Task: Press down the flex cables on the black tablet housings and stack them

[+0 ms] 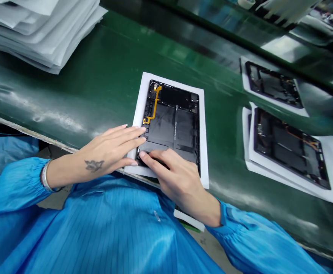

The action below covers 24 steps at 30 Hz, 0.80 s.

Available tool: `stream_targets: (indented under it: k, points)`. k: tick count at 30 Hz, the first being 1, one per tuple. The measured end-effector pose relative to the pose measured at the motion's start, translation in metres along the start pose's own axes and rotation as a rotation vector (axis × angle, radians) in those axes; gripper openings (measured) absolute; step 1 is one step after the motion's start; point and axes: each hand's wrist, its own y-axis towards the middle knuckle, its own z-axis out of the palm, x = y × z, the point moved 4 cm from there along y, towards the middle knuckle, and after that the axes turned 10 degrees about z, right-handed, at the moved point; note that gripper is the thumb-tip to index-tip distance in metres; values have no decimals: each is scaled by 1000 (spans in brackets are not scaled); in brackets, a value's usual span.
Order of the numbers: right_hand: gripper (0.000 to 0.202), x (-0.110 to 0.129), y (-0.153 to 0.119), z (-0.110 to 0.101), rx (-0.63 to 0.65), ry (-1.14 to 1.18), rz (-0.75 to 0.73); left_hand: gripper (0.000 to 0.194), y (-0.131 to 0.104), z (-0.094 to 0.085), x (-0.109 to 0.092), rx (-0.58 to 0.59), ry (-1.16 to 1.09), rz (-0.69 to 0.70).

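An opened tablet [166, 125], its inside facing up, lies on a white sheet [203, 152] in front of me. It shows dark battery panels and an orange flex cable [156, 104] along its left side. My left hand [112, 148] lies flat, fingers stretched out, the tips touching the tablet's left edge. On the lower left part of the tablet, my right hand [178, 173] presses with its thumb near the edge, the other fingers curled in. Whatever may be under those fingers is hidden.
A thick stack of white sheets [41, 34] rests at the upper left of the green table [112, 83]. To the right lie another opened tablet [292, 146] and, behind it, a further one [273, 85], both on white sheets. A raised ledge runs along the back.
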Motion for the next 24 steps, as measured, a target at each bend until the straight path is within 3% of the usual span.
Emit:
stream_targets:
  k: [7,13,19,24]
  points:
    - [15,22,14,-13,38,-283,-201,42,3,-3,-3,-30,15,16]
    - [25,20,16,-15,46,-254,-181,43,3,-2,-2,-37,21,12]
    - [14,21,14,-14,13,-292,-184,42,5,-3,-4,-37,75,31]
    - [20,9,6,-9,-12,-185,-149,43,5,-4,-5,-21,89,24]
